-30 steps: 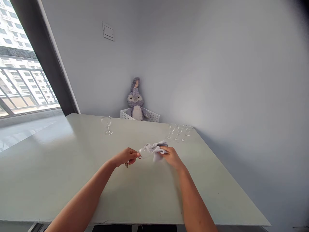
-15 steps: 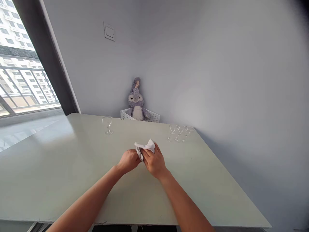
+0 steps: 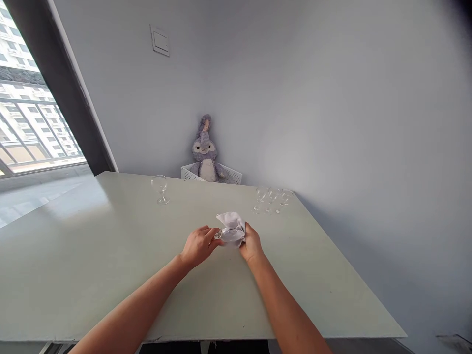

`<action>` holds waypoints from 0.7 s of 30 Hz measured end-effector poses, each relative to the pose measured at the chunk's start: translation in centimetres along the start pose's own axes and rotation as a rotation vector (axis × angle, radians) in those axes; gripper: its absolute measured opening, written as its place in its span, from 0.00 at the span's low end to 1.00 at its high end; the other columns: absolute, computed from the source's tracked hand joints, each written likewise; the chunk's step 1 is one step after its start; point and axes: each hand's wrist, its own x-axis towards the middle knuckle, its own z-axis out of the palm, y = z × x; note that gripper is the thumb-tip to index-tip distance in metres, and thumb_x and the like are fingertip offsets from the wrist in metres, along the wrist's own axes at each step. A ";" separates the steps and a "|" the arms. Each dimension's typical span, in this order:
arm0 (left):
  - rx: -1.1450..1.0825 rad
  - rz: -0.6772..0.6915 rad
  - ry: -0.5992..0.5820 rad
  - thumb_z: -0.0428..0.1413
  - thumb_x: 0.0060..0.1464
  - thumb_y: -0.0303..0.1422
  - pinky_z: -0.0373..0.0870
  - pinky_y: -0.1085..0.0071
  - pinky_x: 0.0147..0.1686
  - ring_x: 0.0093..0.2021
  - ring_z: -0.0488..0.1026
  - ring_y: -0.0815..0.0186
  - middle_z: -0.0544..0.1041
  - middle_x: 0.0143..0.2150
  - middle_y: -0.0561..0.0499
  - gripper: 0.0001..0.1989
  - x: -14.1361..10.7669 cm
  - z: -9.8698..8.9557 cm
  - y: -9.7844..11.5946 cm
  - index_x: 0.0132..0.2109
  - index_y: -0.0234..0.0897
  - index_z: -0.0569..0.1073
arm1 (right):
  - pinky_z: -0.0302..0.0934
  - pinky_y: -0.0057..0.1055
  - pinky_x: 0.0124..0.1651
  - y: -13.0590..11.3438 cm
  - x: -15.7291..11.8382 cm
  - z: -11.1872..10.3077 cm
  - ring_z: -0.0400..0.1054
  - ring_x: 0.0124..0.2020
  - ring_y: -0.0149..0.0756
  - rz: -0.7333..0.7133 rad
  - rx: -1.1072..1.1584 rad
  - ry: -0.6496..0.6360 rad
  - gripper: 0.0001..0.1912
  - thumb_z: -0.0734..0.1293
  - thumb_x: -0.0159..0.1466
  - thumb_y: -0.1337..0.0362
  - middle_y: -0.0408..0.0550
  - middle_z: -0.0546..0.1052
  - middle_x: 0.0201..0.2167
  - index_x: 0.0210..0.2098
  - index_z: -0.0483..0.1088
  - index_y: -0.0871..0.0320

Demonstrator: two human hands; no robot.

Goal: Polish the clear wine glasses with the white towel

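White cloth (image 3: 231, 221) wraps the bowl of a stemmed glass (image 3: 231, 236) at the centre of the frame, over the pale table (image 3: 92, 236). The left hand (image 3: 199, 247) grips the glass at its stem end, while the right hand (image 3: 251, 243) clasps cloth and bowl together. Three more glasses (image 3: 272, 199) stand grouped toward the right, and another glass (image 3: 160, 189) stands alone left of centre.

Head-worn view, facing forward and down, across a pale table (image 3: 73, 255) toward a wall (image 3: 332, 98)
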 end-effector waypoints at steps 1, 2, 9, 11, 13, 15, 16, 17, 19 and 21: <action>0.002 -0.022 0.009 0.49 0.55 0.41 0.56 0.74 0.25 0.28 0.67 0.66 0.71 0.23 0.51 0.12 0.0 0.0 0.0 0.40 0.39 0.70 | 0.54 0.26 0.22 0.3 -0.2 0.3 0.57 0.17 0.27 0.036 0.089 0.027 0.11 0.64 0.48 0.59 0.36 0.61 0.13 0.17 0.59 0.56; 0.007 -0.046 0.017 0.49 0.55 0.41 0.56 0.74 0.25 0.28 0.67 0.66 0.71 0.23 0.52 0.12 0.0 0.1 0.1 0.39 0.39 0.70 | 0.56 0.26 0.23 0.5 -0.4 0.7 0.59 0.19 0.28 0.075 0.175 0.049 0.09 0.65 0.48 0.60 0.37 0.63 0.14 0.18 0.60 0.56; 0.010 -0.175 0.150 0.48 0.56 0.37 0.56 0.74 0.26 0.28 0.66 0.67 0.69 0.24 0.53 0.08 0.0 0.2 0.7 0.34 0.38 0.66 | 0.60 0.28 0.32 1.4 -3.2 3.0 0.66 0.31 0.32 0.158 0.351 -0.063 0.04 0.65 0.51 0.62 0.41 0.73 0.27 0.27 0.69 0.56; 0.014 -0.196 0.183 0.47 0.56 0.35 0.57 0.73 0.26 0.27 0.65 0.68 0.68 0.26 0.53 0.06 0.0 0.2 0.8 0.34 0.38 0.65 | 0.60 0.28 0.35 1.8 -4.0 3.4 0.66 0.35 0.33 0.124 0.303 -0.117 0.06 0.64 0.53 0.62 0.42 0.74 0.31 0.29 0.70 0.56; 0.012 -0.187 0.209 0.46 0.56 0.30 0.60 0.73 0.28 0.29 0.65 0.68 0.68 0.30 0.51 0.05 0.0 0.2 0.9 0.36 0.38 0.66 | 0.59 0.28 0.36 2.2 -4.7 3.7 0.65 0.37 0.33 0.089 0.237 -0.165 0.08 0.63 0.55 0.61 0.42 0.73 0.34 0.32 0.71 0.55; 0.005 -0.155 0.231 0.44 0.54 0.25 0.63 0.71 0.32 0.33 0.66 0.67 0.68 0.35 0.49 0.10 0.0 0.3 0.9 0.42 0.38 0.67 | 0.58 0.27 0.37 2.6 -5.1 3.9 0.64 0.38 0.33 0.069 0.171 -0.213 0.09 0.62 0.56 0.60 0.41 0.73 0.34 0.35 0.71 0.53; 0.004 -0.136 0.240 0.44 0.53 0.23 0.64 0.69 0.34 0.35 0.66 0.66 0.68 0.38 0.48 0.14 0.0 0.4 0.9 0.45 0.38 0.66 | 0.58 0.27 0.37 2.8 -5.2 4.0 0.63 0.39 0.33 0.056 0.144 -0.237 0.09 0.62 0.57 0.60 0.41 0.72 0.35 0.36 0.71 0.52; 0.005 -0.118 0.246 0.44 0.52 0.22 0.65 0.67 0.36 0.37 0.66 0.65 0.67 0.40 0.46 0.17 0.0 0.5 0.9 0.48 0.38 0.65 | 0.58 0.28 0.38 3.0 -5.3 4.0 0.63 0.40 0.33 0.037 0.121 -0.261 0.10 0.62 0.57 0.60 0.41 0.72 0.36 0.37 0.70 0.52; 0.008 -0.087 0.247 0.44 0.51 0.21 0.65 0.62 0.41 0.43 0.66 0.61 0.66 0.47 0.44 0.22 0.0 0.8 1.0 0.53 0.39 0.62 | 0.57 0.29 0.41 3.2 -5.3 4.0 0.63 0.42 0.34 -0.010 0.083 -0.297 0.11 0.62 0.57 0.60 0.41 0.72 0.39 0.40 0.70 0.51; -0.008 -0.061 0.232 0.43 0.51 0.20 0.62 0.56 0.48 0.52 0.62 0.57 0.61 0.55 0.42 0.26 -0.1 1.1 1.3 0.57 0.40 0.58 | 0.57 0.29 0.43 3.3 -5.1 3.8 0.63 0.43 0.34 -0.063 0.046 -0.317 0.12 0.62 0.58 0.59 0.42 0.71 0.41 0.41 0.69 0.51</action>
